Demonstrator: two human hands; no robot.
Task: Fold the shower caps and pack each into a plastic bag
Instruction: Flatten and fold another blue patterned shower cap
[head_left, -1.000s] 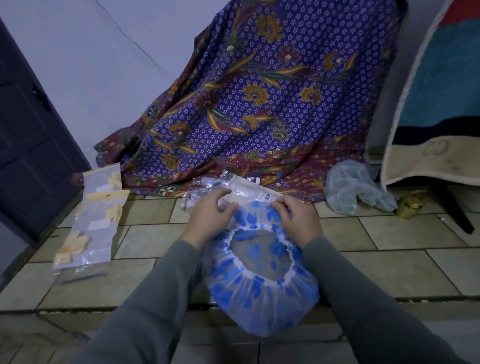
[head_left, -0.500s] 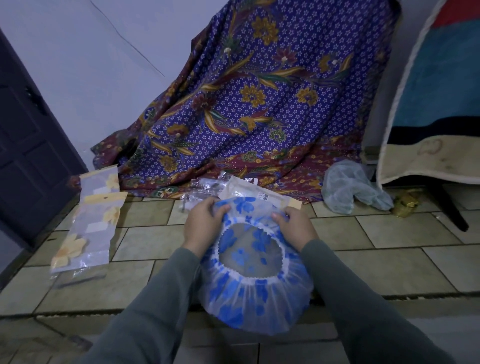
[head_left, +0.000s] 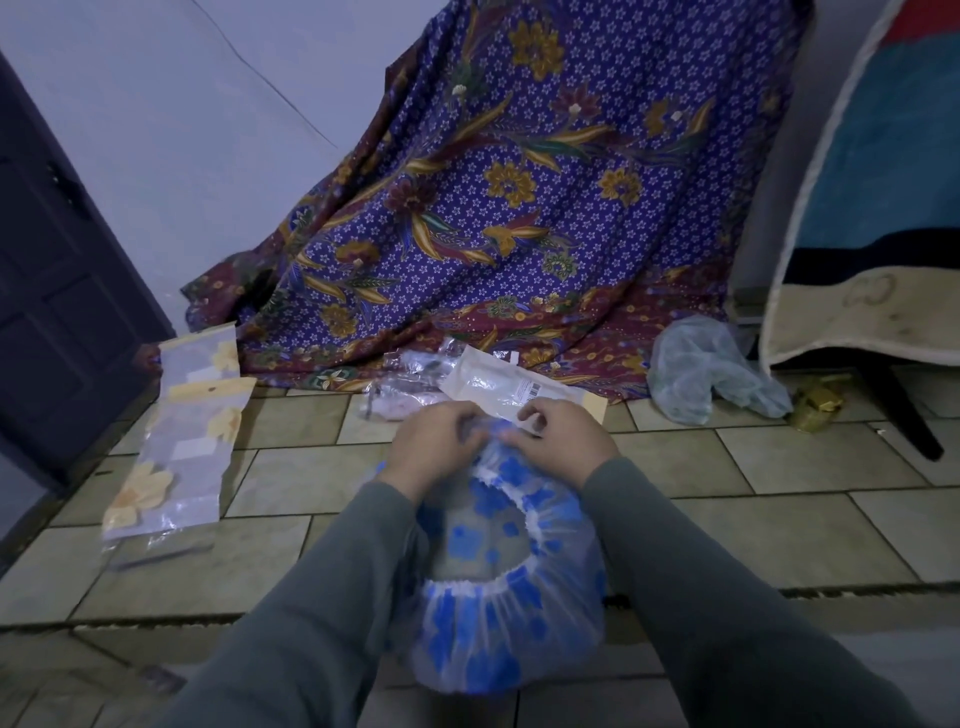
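Your left hand (head_left: 434, 447) and right hand (head_left: 563, 441), fingers curled, both pinch the far rim of the blue-flowered shower cap (head_left: 509, 613).

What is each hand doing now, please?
Left hand: closed, pinching the shower cap rim.
Right hand: closed, pinching the same rim.

batik cloth (head_left: 519, 208) draped at back | dark door (head_left: 57, 291) left | tiled floor (head_left: 779, 519) | striped mattress (head_left: 878, 182) right
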